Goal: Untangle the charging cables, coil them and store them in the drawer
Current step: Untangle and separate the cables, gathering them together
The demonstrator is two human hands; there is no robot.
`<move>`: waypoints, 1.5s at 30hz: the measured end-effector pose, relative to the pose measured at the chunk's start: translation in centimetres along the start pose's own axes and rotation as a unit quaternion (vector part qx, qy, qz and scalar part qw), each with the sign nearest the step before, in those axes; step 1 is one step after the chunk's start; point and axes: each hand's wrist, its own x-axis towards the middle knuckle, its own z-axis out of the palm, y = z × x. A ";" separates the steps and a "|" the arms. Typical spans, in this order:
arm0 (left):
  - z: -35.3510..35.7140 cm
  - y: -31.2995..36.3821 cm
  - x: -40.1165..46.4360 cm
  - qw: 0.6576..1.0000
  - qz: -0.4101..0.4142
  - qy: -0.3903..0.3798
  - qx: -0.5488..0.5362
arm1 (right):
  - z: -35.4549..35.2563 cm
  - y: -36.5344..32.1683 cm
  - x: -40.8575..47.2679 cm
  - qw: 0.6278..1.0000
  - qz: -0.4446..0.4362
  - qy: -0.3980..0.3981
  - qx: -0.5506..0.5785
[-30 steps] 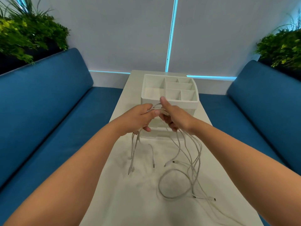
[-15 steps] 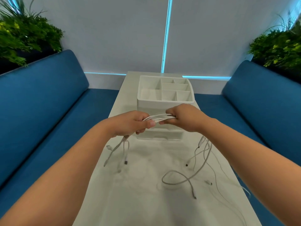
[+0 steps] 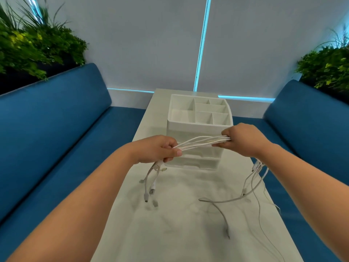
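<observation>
Several white charging cables (image 3: 202, 141) stretch as one bundle between my two hands, held above the white table (image 3: 177, 233). My left hand (image 3: 157, 149) is closed on the bundle's left part, and plug ends dangle below it. My right hand (image 3: 243, 138) grips the right part; loose cable tails hang from it and trail over the table's right side. Behind the hands stands a white organizer (image 3: 199, 118) with open top compartments and drawers below. The drawer fronts are partly hidden by the cables and hands, and they look shut.
Blue sofas (image 3: 56, 129) run along both sides of the narrow table. Green plants (image 3: 34, 46) sit behind each sofa back. A white wall with a cyan light strip (image 3: 202, 44) closes the far end.
My hands have moved apart, the right one sliding rightward, so the bundle between them is longer. The loose tails have lifted and shifted to the table's right side.
</observation>
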 end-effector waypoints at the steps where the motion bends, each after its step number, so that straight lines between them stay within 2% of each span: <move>1: -0.1 -0.1 -0.1 1.000 -0.001 -0.001 0.002 | -0.1 0.3 0.0 1.000 0.008 0.003 0.008; 4: -0.5 -0.9 -0.6 1.000 -0.012 -0.004 0.001 | -1.0 1.7 -0.7 0.998 0.050 0.010 0.042; 7: -0.6 -1.8 -1.0 1.000 -0.024 0.012 0.003 | -1.4 2.2 -1.4 0.992 0.088 -0.017 0.088; 12: -0.4 -2.0 -1.0 0.998 -0.019 0.058 0.016 | 0.3 1.3 -1.7 0.990 0.127 -0.043 0.035; 14: -0.1 -1.9 -1.0 0.998 -0.018 0.064 -0.007 | 0.8 1.1 -1.7 0.988 0.123 -0.076 0.052; 17: 0.6 -1.7 -0.7 0.998 -0.010 0.060 -0.008 | 0.9 0.2 -1.3 0.989 0.080 -0.126 0.011; 19: 0.9 -1.5 -0.4 0.998 -0.014 0.059 -0.017 | 0.3 -0.8 -0.8 0.986 0.065 -0.149 0.048; 22: 1.0 -1.1 -0.1 0.997 -0.009 0.075 -0.015 | -0.2 -2.7 0.1 0.972 0.047 -0.163 0.161; 24: 0.9 -1.2 0.0 0.996 0.004 0.088 0.002 | -0.2 -3.3 0.5 0.964 0.067 -0.177 0.189; 29: 0.9 -1.5 -0.1 0.996 -0.005 0.076 0.048 | -2.2 -4.3 0.3 0.942 0.157 -0.293 0.043; 34: 0.9 -0.8 0.4 0.992 -0.010 0.055 0.117 | -5.8 -8.4 1.2 0.950 0.021 -0.283 0.128; 38: 0.6 0.8 0.6 0.989 -0.006 0.041 0.140 | -6.2 -11.6 1.9 0.926 -0.078 -0.310 0.203; 42: 0.2 0.5 0.0 0.986 -0.001 0.023 0.164 | -4.7 -11.5 2.3 0.889 -0.060 -0.294 0.345; 45: -0.1 -0.4 -0.3 0.990 0.006 0.044 0.132 | -2.1 -10.0 2.6 0.921 -0.076 -0.250 0.290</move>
